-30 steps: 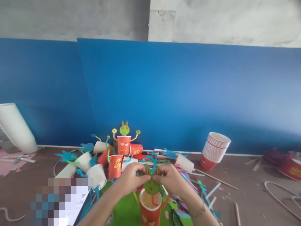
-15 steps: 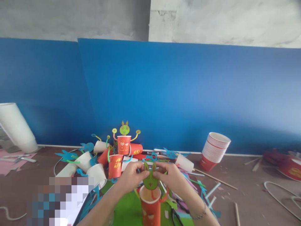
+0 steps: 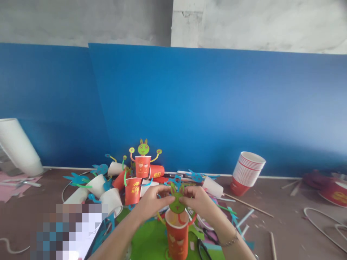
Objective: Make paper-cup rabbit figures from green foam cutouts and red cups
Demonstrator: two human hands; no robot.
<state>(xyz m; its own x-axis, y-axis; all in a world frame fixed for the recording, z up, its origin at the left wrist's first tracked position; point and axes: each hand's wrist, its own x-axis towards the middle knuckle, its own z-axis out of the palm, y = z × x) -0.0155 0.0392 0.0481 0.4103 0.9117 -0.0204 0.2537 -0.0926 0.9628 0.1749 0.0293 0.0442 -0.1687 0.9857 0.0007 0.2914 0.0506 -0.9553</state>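
Observation:
My left hand [image 3: 155, 203] and my right hand [image 3: 201, 203] are closed, pinching the two sides of a green paper rabbit head [image 3: 177, 207] between thumbs and fingers. The head stands at the back rim of a red paper cup [image 3: 178, 245] printed with pale shapes. Curled paper-strip arms [image 3: 193, 219] stick out from the cup's sides. Whether the head is fixed to the cup, I cannot tell. A green sheet [image 3: 148, 240] lies around the cup, with black-handled scissors [image 3: 203, 248] to its right.
A finished-looking rabbit cup [image 3: 142, 167] sits atop several cup figures behind my hands. White cups [image 3: 112, 201] lie at left, beside a blurred-out screen [image 3: 81, 234]. A leaning cup stack [image 3: 248, 171], a thin stick [image 3: 251, 206] and a cable [image 3: 322, 224] are at right.
The cup and rabbit head have shifted slightly right and up with both hands, so more of the cup's front shows. Both hands keep their pinch on the head.

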